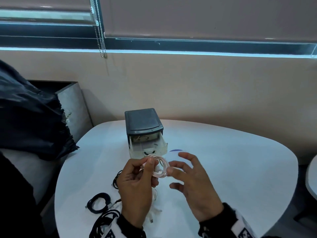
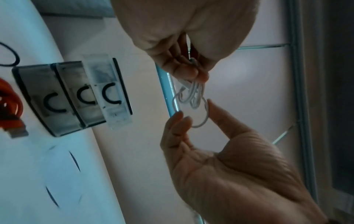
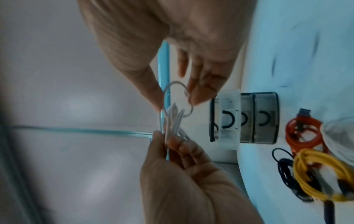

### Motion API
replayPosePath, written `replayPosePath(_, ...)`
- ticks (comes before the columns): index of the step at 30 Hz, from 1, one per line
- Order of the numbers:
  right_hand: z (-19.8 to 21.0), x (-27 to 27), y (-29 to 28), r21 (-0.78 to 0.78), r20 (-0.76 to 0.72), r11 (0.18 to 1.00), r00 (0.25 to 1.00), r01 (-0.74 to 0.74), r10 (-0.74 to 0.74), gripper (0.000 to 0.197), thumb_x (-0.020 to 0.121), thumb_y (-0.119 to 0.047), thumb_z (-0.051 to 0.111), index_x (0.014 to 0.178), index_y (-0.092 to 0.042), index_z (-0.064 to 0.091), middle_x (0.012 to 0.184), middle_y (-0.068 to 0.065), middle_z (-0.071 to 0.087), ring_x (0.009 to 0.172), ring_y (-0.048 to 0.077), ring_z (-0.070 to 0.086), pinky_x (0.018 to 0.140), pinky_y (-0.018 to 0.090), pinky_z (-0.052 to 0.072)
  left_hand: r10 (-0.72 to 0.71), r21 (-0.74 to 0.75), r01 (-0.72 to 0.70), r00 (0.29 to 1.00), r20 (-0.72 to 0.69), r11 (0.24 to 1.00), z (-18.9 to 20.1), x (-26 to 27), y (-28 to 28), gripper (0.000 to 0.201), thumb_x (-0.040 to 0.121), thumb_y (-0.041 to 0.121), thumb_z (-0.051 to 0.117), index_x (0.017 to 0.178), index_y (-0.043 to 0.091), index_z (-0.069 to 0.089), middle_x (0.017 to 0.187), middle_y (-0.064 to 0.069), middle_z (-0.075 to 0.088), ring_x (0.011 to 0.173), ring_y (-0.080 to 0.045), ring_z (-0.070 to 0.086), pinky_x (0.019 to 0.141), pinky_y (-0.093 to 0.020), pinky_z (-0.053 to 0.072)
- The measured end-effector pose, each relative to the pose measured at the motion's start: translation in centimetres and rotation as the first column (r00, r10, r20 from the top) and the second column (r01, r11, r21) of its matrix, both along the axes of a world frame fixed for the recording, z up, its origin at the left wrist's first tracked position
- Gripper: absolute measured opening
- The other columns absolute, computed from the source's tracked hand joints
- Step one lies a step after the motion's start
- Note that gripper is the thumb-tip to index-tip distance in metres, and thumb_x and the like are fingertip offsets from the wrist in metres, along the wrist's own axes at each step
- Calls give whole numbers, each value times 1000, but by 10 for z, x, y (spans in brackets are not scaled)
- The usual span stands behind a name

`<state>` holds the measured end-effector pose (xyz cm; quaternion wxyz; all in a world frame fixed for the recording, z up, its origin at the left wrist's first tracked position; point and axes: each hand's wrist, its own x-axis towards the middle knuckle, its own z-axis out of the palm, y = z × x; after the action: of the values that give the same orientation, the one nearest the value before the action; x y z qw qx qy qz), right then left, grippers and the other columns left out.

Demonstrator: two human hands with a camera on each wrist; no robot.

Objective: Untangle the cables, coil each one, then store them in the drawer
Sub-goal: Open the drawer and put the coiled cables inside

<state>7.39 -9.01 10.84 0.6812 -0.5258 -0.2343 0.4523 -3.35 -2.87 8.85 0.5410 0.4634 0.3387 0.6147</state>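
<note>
A white cable, wound into a small coil, hangs above the white table. My left hand pinches the coil's gathered strands between thumb and fingers. My right hand is spread, its straight fingertips touching the outer loop. Just behind the hands stands the small dark drawer unit, its top clear drawer pulled out. Loose cables lie at the near left: a black coil, an orange one and a yellow one.
A black plastic bag in a grey bin stands left of the table. More black cable trails off the near edge by my left sleeve. A second table edge shows at the far right. The wall runs close behind the drawer unit.
</note>
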Motion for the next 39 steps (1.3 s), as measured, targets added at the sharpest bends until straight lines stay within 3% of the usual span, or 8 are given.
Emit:
replayPosePath(8, -9, -4, -12, 189, 332, 982, 941, 0, -64, 17, 70, -9, 84, 81, -12, 71, 96, 1, 71, 76, 27, 69, 57, 31, 56, -87, 14, 89, 992, -95, 996, -3, -2, 4, 12, 86, 12, 67, 80, 2, 67, 72, -11, 73, 54, -23, 65, 52, -35, 56)
replayPosePath(11, -14, -5, -19, 241, 597, 971, 787, 8, -154, 12, 72, -18, 82, 73, -25, 73, 103, -13, 64, 75, 21, 67, 56, 27, 56, -151, -6, 151, 986, -77, 989, 2, -2, 2, 19, 83, 18, 68, 83, -1, 66, 78, -12, 74, 57, -25, 64, 52, -36, 55)
replayPosePath(17, -15, 4, -14, 197, 714, 978, 672, 75, -195, 75, 51, -54, 85, 114, -41, 45, 112, -19, 53, 98, 9, 58, 66, 14, 49, -479, -148, 482, 876, 54, 864, 12, -6, -1, 7, 79, 20, 72, 74, 16, 71, 87, -23, 74, 71, -30, 67, 62, -35, 55)
replayPosePath(20, -11, 9, -10, 111, 716, 994, 694, -9, -74, 73, 56, -57, 82, 120, -46, 48, 114, -16, 61, 105, 6, 62, 78, 16, 52, -563, -171, 558, 826, 27, 812, 11, -7, -1, 14, 81, 22, 74, 82, 9, 68, 88, -24, 74, 72, -27, 69, 62, -31, 55)
replayPosePath(24, -3, 8, -10, 56, 585, 975, 798, -215, 142, 26, 83, -54, 63, 100, -35, 70, 86, -4, 73, 69, 12, 67, 55, 27, 53, -540, -141, 534, 841, -6, 833, 11, -11, -1, 19, 81, 19, 67, 86, 0, 65, 78, -25, 72, 63, -27, 68, 58, -29, 54)
replayPosePath(26, 4, 14, -14, -16, 438, 954, 856, -300, 277, 39, 98, -50, 46, 100, -25, 76, 87, 6, 74, 70, 22, 67, 46, 30, 48, -534, -137, 526, 845, -26, 839, 10, -12, -2, 21, 81, 21, 66, 86, 1, 65, 74, -21, 72, 59, -25, 67, 57, -29, 53)
replayPosePath(31, 15, 35, -17, -44, 262, 885, 849, -464, 458, 31, 82, -14, 56, 106, -12, 75, 98, 30, 67, 74, 35, 60, 44, 27, 47, -527, -163, 520, 850, 5, 838, 9, -12, -5, 16, 81, 27, 67, 80, 11, 70, 77, -24, 69, 57, -37, 65, 55, -37, 54)
replayPosePath(39, 9, 31, -20, 36, 138, 880, 874, -474, 466, 30, 75, -5, 64, 103, -5, 75, 90, 21, 71, 71, 25, 65, 44, 25, 50, -447, -130, 440, 894, -25, 888, 24, -10, -5, 21, 80, 21, 67, 76, 0, 64, 62, -11, 63, 43, -21, 57, 41, -25, 45)
